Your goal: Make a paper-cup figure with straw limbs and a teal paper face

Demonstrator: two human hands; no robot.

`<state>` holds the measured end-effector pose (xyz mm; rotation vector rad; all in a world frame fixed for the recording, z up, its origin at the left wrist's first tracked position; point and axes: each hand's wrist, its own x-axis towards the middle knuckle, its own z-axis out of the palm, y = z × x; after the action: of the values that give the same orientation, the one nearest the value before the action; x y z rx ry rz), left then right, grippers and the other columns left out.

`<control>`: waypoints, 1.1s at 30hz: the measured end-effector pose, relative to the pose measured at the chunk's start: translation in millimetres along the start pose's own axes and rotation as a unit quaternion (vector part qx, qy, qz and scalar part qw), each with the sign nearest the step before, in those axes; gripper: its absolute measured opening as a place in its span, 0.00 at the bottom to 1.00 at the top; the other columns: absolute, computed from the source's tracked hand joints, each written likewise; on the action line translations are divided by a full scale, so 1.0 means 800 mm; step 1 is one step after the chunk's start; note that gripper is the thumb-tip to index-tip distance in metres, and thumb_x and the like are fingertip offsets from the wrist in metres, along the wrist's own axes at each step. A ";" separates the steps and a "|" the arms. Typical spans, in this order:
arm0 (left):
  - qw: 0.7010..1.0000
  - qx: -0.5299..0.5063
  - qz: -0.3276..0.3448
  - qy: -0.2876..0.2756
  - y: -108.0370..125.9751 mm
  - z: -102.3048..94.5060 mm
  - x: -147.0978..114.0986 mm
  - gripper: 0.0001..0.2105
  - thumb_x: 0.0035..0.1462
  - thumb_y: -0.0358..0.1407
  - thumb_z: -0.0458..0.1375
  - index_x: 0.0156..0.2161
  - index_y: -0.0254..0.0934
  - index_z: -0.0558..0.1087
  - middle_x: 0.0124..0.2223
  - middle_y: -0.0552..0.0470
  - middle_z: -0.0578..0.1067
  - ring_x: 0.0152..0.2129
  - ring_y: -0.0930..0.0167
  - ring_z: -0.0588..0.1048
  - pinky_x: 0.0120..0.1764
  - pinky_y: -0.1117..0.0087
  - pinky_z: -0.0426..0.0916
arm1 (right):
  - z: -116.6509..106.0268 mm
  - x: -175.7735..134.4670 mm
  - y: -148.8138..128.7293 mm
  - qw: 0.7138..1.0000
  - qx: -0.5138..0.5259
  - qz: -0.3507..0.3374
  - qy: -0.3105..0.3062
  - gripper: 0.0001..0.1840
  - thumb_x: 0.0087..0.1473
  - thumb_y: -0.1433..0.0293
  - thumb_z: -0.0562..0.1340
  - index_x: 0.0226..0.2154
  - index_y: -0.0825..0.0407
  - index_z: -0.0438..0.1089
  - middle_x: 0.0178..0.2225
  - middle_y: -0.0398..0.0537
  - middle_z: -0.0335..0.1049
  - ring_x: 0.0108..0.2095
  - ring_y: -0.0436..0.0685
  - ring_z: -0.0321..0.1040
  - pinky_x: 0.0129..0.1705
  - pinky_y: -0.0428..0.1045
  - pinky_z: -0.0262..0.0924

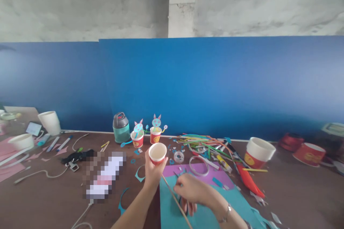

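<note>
My left hand (153, 171) is wrapped round a red and white paper cup (157, 152), its open mouth turned up toward me. My right hand (189, 191) is closed on a pair of scissors (176, 174); the blades point away from me, and the fingers hide much of the handles. Under the right hand is a sheet of teal paper (163, 209), partly over a purple sheet (220, 175). A thin tan stick (172, 193) slants between my two hands. Beyond the held cup stand two red paper cups (138, 141) with blue cat-faced paper figures (156, 122).
Coloured pipe cleaners (206, 143) lie in a heap behind the paper. Tape rolls (178, 156), a glue stick (224, 163) and paper scraps surround it. Stacked cups (259, 152) stand right, a teal-and-grey container (121, 128) at the back. A blurred-out object (106, 177) with a cable lies left.
</note>
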<state>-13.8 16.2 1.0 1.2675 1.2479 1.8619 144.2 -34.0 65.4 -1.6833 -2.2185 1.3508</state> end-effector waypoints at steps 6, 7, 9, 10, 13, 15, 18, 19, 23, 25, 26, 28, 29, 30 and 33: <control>1.000 -0.005 -0.009 -0.029 0.005 0.005 -0.004 0.26 0.44 0.40 0.65 0.47 0.34 0.62 0.42 0.44 0.71 0.38 0.65 0.73 0.43 0.65 0.67 | 0.000 -0.003 0.012 0.934 -0.302 0.030 0.191 0.23 0.43 0.83 0.54 0.43 0.59 0.70 0.46 0.67 0.71 0.46 0.70 0.69 0.43 0.56 0.62; 0.999 -0.005 -0.014 -0.041 0.005 0.004 -0.005 0.26 0.45 0.40 0.65 0.47 0.34 0.62 0.42 0.44 0.71 0.38 0.65 0.73 0.42 0.65 0.68 | 0.000 -0.004 0.010 0.931 -0.318 0.048 0.176 0.27 0.42 0.83 0.55 0.47 0.60 0.68 0.47 0.69 0.69 0.47 0.72 0.68 0.43 0.57 0.62; 0.998 0.002 -0.019 -0.059 0.004 0.004 -0.005 0.25 0.45 0.41 0.65 0.47 0.34 0.62 0.42 0.44 0.72 0.38 0.65 0.73 0.42 0.65 0.68 | 0.001 -0.005 0.005 0.928 -0.325 0.073 0.164 0.33 0.39 0.85 0.56 0.53 0.62 0.62 0.46 0.71 0.69 0.47 0.73 0.68 0.42 0.58 0.63; 0.998 0.005 -0.016 -0.065 0.004 0.004 -0.006 0.26 0.45 0.40 0.65 0.47 0.34 0.62 0.43 0.44 0.72 0.39 0.65 0.73 0.43 0.65 0.67 | 0.002 -0.005 0.002 0.929 -0.324 0.077 0.159 0.36 0.38 0.85 0.56 0.54 0.63 0.61 0.45 0.71 0.70 0.47 0.73 0.68 0.42 0.59 0.63; 0.997 0.014 -0.011 -0.073 0.003 0.004 -0.007 0.28 0.45 0.40 0.65 0.50 0.34 0.60 0.46 0.42 0.71 0.42 0.64 0.72 0.46 0.64 0.66 | 0.001 -0.004 0.000 0.940 -0.300 0.058 0.151 0.36 0.39 0.86 0.54 0.55 0.65 0.58 0.45 0.70 0.70 0.47 0.72 0.68 0.43 0.58 0.63; 0.997 0.014 -0.012 -0.077 0.002 0.004 -0.008 0.30 0.45 0.39 0.65 0.51 0.34 0.59 0.47 0.42 0.71 0.42 0.64 0.72 0.46 0.64 0.66 | -0.006 -0.008 0.003 0.949 -0.268 0.038 0.160 0.34 0.42 0.86 0.51 0.55 0.65 0.57 0.49 0.71 0.68 0.49 0.70 0.67 0.45 0.56 0.62; 0.996 0.027 -0.022 -0.082 0.001 0.004 -0.010 0.31 0.43 0.39 0.66 0.52 0.34 0.59 0.46 0.43 0.71 0.41 0.64 0.73 0.45 0.63 0.66 | -0.027 -0.023 0.010 0.963 -0.200 -0.003 0.180 0.28 0.46 0.82 0.49 0.52 0.62 0.61 0.49 0.67 0.69 0.50 0.66 0.67 0.47 0.56 0.60; 0.995 0.030 -0.025 -0.088 0.001 0.004 -0.011 0.31 0.43 0.38 0.66 0.51 0.34 0.59 0.45 0.44 0.71 0.40 0.64 0.73 0.45 0.63 0.66 | -0.036 -0.029 0.011 0.967 -0.173 -0.025 0.188 0.26 0.47 0.80 0.50 0.50 0.59 0.63 0.48 0.63 0.70 0.49 0.65 0.67 0.47 0.56 0.61; 0.990 0.012 -0.001 -0.143 0.003 0.006 -0.015 0.28 0.45 0.37 0.65 0.51 0.35 0.59 0.45 0.44 0.71 0.41 0.66 0.72 0.46 0.64 0.66 | -0.059 -0.044 0.009 0.955 -0.098 -0.121 0.253 0.27 0.48 0.75 0.51 0.52 0.51 0.64 0.51 0.53 0.70 0.49 0.59 0.67 0.50 0.56 0.60; 0.984 -0.008 0.023 -0.177 0.005 0.007 -0.017 0.27 0.47 0.36 0.64 0.51 0.35 0.59 0.47 0.44 0.71 0.42 0.66 0.72 0.47 0.64 0.66 | -0.059 -0.043 0.004 0.939 -0.092 -0.161 0.291 0.28 0.51 0.74 0.50 0.55 0.52 0.63 0.51 0.54 0.70 0.49 0.59 0.68 0.51 0.56 0.60; 0.980 -0.015 0.032 -0.194 0.005 0.007 -0.018 0.27 0.47 0.36 0.64 0.52 0.36 0.59 0.48 0.44 0.71 0.42 0.66 0.72 0.47 0.65 0.66 | -0.057 -0.041 0.002 0.932 -0.097 -0.176 0.301 0.28 0.51 0.74 0.50 0.55 0.52 0.63 0.50 0.54 0.71 0.49 0.59 0.68 0.51 0.55 0.60; 0.974 -0.028 0.047 -0.221 0.007 0.008 -0.020 0.28 0.48 0.35 0.64 0.53 0.37 0.59 0.49 0.45 0.70 0.43 0.66 0.72 0.47 0.65 0.66 | -0.048 -0.036 -0.004 0.926 -0.114 -0.185 0.309 0.28 0.50 0.76 0.50 0.54 0.50 0.66 0.47 0.53 0.73 0.47 0.59 0.69 0.49 0.54 0.61; 0.971 -0.033 0.052 -0.231 0.008 0.008 -0.022 0.28 0.48 0.35 0.65 0.53 0.37 0.59 0.49 0.45 0.70 0.43 0.66 0.72 0.47 0.65 0.66 | -0.044 -0.035 -0.006 0.925 -0.123 -0.183 0.310 0.29 0.49 0.76 0.50 0.53 0.48 0.67 0.46 0.52 0.74 0.46 0.59 0.70 0.48 0.53 0.61; 0.969 -0.037 0.055 -0.238 0.009 0.007 -0.023 0.29 0.47 0.34 0.65 0.53 0.37 0.59 0.49 0.45 0.70 0.43 0.66 0.72 0.47 0.66 0.66 | -0.040 -0.034 -0.008 0.925 -0.128 -0.181 0.310 0.29 0.49 0.77 0.50 0.52 0.47 0.68 0.45 0.51 0.75 0.45 0.58 0.70 0.47 0.52 0.61; 0.967 -0.036 0.060 -0.247 0.012 0.007 -0.026 0.28 0.49 0.35 0.64 0.53 0.37 0.58 0.49 0.45 0.70 0.44 0.66 0.72 0.48 0.65 0.66 | -0.031 -0.035 -0.014 0.926 -0.131 -0.175 0.309 0.30 0.47 0.78 0.50 0.52 0.47 0.68 0.44 0.50 0.75 0.44 0.58 0.70 0.44 0.50 0.60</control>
<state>-0.1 -2.8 1.8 1.6652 0.8438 1.5162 159.6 -41.6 100.5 -1.4070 -2.2034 0.3748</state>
